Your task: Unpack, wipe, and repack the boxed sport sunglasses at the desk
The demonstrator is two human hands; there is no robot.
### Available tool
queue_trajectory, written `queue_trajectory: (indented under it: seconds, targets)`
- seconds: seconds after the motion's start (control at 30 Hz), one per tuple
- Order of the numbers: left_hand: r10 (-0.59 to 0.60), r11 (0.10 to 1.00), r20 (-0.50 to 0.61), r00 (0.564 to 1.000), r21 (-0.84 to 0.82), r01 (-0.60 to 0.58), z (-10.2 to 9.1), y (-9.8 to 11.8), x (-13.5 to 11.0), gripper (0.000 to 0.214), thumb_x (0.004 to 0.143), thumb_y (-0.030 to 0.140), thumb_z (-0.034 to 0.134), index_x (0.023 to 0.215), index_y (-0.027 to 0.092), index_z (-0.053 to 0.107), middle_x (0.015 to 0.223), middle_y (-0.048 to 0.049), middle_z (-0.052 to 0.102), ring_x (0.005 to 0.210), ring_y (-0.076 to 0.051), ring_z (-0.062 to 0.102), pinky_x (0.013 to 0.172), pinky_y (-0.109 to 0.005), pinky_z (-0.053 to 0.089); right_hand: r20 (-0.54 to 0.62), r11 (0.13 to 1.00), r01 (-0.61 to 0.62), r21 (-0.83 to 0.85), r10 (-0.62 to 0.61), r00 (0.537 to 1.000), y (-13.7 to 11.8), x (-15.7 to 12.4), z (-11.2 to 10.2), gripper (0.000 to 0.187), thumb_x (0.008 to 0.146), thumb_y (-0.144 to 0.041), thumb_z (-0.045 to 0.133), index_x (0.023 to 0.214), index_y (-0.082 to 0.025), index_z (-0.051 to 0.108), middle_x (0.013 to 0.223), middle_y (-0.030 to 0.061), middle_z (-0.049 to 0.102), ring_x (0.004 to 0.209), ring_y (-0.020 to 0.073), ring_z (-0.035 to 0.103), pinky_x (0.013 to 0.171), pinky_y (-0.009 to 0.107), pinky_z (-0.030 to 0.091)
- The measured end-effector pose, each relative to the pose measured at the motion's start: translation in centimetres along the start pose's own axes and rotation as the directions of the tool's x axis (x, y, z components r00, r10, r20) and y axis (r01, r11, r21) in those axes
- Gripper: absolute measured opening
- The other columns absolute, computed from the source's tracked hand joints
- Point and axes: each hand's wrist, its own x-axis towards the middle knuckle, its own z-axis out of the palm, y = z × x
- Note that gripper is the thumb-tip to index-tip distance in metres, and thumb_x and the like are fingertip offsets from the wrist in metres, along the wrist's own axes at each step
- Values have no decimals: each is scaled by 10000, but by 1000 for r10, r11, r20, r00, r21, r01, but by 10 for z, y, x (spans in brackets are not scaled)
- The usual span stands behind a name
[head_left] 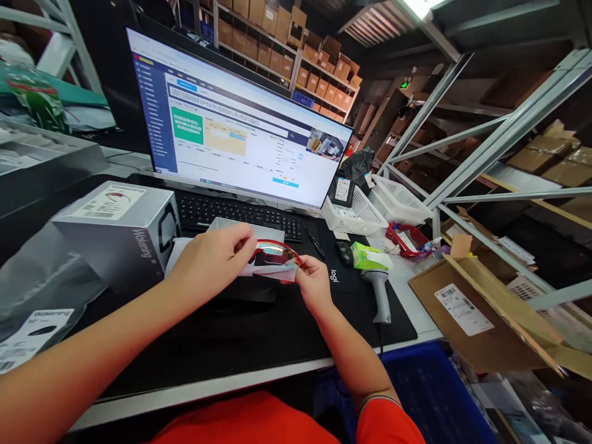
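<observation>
Red-framed glasses [280,250] with tinted, mirrored lenses are held up in front of me, over the black desk mat [231,345]. My left hand [217,256] is closed at their left end, its fingertips partly hidden from view. At the right end, my right hand [315,282] pinches the frame near the hinge. A thin whitish sheet or sleeve [272,271] lies against the lower part of the lenses. Just behind the glasses is a pale open box or lid [250,228], partly covered by my left hand. A silver-grey box [115,231] picturing red glasses stands left.
A monitor [231,129] and black keyboard [194,209] are behind my hands. To the right lie a pen [313,240], a mouse [343,253] and a barcode scanner [379,296]. White baskets [356,213] stand beyond; an open cardboard box [481,314] is at the far right.
</observation>
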Motion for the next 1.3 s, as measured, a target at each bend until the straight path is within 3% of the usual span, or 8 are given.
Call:
queue_trajectory:
  seconds: [0.3, 0.43, 0.6, 0.73, 0.83, 0.97, 1.1, 1.3]
  targets:
    - [-29, 990, -79, 996, 133, 39, 2, 1, -25, 495, 938, 640, 281, 854, 255, 582, 679, -40, 609, 649, -229, 531, 638, -344, 295, -111, 989, -30, 147, 46, 993, 12, -6, 8, 467, 629, -602, 961, 800, -214, 764, 761, 13, 736, 639, 179, 680, 577, 324, 638]
    - [31, 970, -70, 997, 242, -13, 3, 7, -28, 471, 946, 594, 274, 789, 249, 555, 692, -61, 614, 650, -233, 503, 617, -351, 230, 14, 987, 139, -83, -138, 990, 17, -12, 11, 284, 785, -485, 895, 809, -218, 804, 796, 36, 750, 713, 183, 693, 657, 312, 628]
    - [70, 954, -78, 995, 297, -44, -4, 8, -22, 490, 939, 619, 272, 727, 248, 510, 653, -70, 591, 613, -233, 481, 608, -350, 197, 255, 710, 561, -427, -500, 827, 10, -14, -2, 85, 921, -313, 798, 896, -248, 846, 1030, 95, 766, 980, 230, 736, 824, 352, 650]
    - [1, 966, -63, 998, 256, 15, -13, 4, -12, 510, 960, 628, 248, 819, 266, 579, 636, -23, 584, 609, -226, 507, 637, -328, 267, 471, 525, 739, -421, -570, 673, 1, -8, -20, 182, 1005, -203, 668, 1002, -264, 840, 1095, 88, 772, 974, 200, 755, 857, 328, 669]
    - [-27, 966, 20, 999, 256, 21, -15, 4, -7, 508, 947, 645, 269, 857, 269, 599, 675, -6, 619, 652, -225, 551, 658, -322, 293, 530, 461, 788, -409, -582, 616, -2, -6, -25, 236, 1025, -172, 625, 1045, -263, 842, 1117, 85, 773, 1016, 192, 761, 915, 319, 665]
    - [98, 953, 143, 985, 270, -134, -5, 10, -6, 541, 926, 671, 268, 796, 258, 592, 691, -32, 651, 644, -226, 553, 637, -336, 256, 318, 563, 697, -444, -628, 710, 4, -10, -14, 99, 978, -266, 771, 996, -238, 864, 1019, 83, 747, 918, 195, 732, 808, 321, 659]
    - [285, 898, 77, 956, 328, -294, 15, 19, -17, 528, 966, 598, 260, 700, 243, 547, 663, -82, 640, 577, -224, 478, 595, -363, 154, 129, 616, 591, -520, -628, 768, 12, -15, -3, 65, 924, -262, 818, 921, -235, 877, 1151, 110, 738, 1089, 240, 710, 944, 397, 641]
    - [641, 766, 13, 768, 48, -641, 51, 35, -38, 470, 1085, 394, 365, 673, 226, 516, 590, -16, 603, 512, -164, 516, 549, -335, 305, 216, 731, 468, -496, -419, 882, 6, -14, -8, 155, 913, -232, 754, 782, -253, 833, 1293, 71, 787, 1140, 239, 740, 1007, 408, 625]
